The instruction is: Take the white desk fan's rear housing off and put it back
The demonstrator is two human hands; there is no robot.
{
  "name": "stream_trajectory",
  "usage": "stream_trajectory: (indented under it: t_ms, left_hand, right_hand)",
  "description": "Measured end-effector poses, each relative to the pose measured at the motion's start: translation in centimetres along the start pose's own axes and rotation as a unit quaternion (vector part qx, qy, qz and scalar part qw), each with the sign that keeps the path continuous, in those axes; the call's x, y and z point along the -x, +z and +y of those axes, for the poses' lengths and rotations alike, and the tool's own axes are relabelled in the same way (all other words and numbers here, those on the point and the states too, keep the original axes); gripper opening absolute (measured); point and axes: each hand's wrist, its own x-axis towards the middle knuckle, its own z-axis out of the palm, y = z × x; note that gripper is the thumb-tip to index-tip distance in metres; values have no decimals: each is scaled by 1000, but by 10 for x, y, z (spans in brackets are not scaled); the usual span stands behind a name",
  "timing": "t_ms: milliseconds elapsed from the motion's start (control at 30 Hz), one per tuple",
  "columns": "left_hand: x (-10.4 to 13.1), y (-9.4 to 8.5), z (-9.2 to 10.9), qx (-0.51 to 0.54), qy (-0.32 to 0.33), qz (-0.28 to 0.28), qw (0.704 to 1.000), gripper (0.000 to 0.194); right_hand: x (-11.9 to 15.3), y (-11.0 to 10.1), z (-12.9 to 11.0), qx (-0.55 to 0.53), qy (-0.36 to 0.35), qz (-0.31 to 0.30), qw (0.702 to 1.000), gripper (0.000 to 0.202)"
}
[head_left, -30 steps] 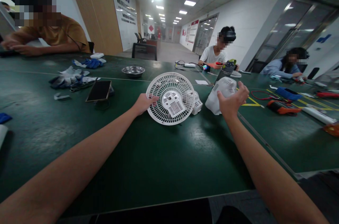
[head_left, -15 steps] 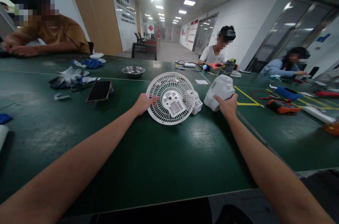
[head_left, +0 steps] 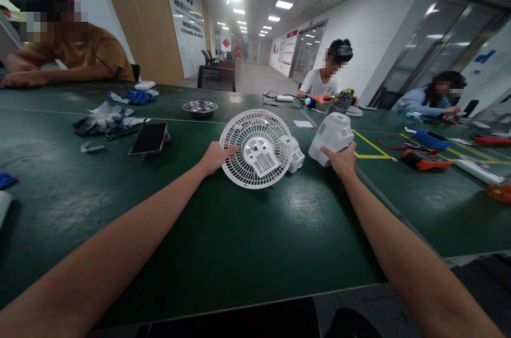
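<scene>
My left hand (head_left: pixel 215 158) grips the left rim of a round white fan grille (head_left: pixel 261 158), its thumb lying over the ribs. A slotted plate sits at the hub of this grille. Behind its right edge shows a small white vented housing (head_left: pixel 296 156); whether the two are joined I cannot tell. To the right, my right hand (head_left: pixel 341 159) is closed around the lower part of a white plastic housing (head_left: pixel 330 135) with vent slots, held tilted. A gap separates this housing from the grille.
A metal bowl (head_left: pixel 199 108), a propped phone (head_left: pixel 148 139) and gloves (head_left: pixel 104 117) lie on the green table (head_left: pixel 239 253) at left. An orange multimeter (head_left: pixel 426 160) and blue case (head_left: pixel 434 140) are at right. Several people sit around the table, one handling a device opposite.
Hardly anything differs. The whole view has shifted very slightly, and both hands keep the same hold on the grille and the housing.
</scene>
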Motion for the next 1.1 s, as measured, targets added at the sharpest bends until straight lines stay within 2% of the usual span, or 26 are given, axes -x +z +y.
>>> stream_trajectory:
  t_ms: [133, 267, 433, 567, 833, 1100]
  left_hand:
    - [4, 1, 6, -5, -7, 4, 1000, 18]
    - [5, 2, 7, -2, -5, 1, 1000, 20]
    - [0, 0, -2, -8, 14, 7, 1000, 19]
    - [-2, 0, -4, -4, 14, 2, 1000, 18]
    - [3, 1, 5, 1, -12, 3, 1000, 18]
    - [0, 1, 3, 2, -15, 9, 1000, 19]
  right_hand:
    - [2, 2, 4, 33, 26, -55, 998, 84]
    - [1, 0, 3, 44, 26, -58, 997, 72]
    - [2, -3, 0, 27, 21, -85, 996, 64]
    - [5, -2, -1, 7, 16, -84, 996, 68]
    - [-4, -1, 8, 59, 33, 9, 998, 81]
    - [-10, -4, 16, 57, 58, -26, 996, 80]
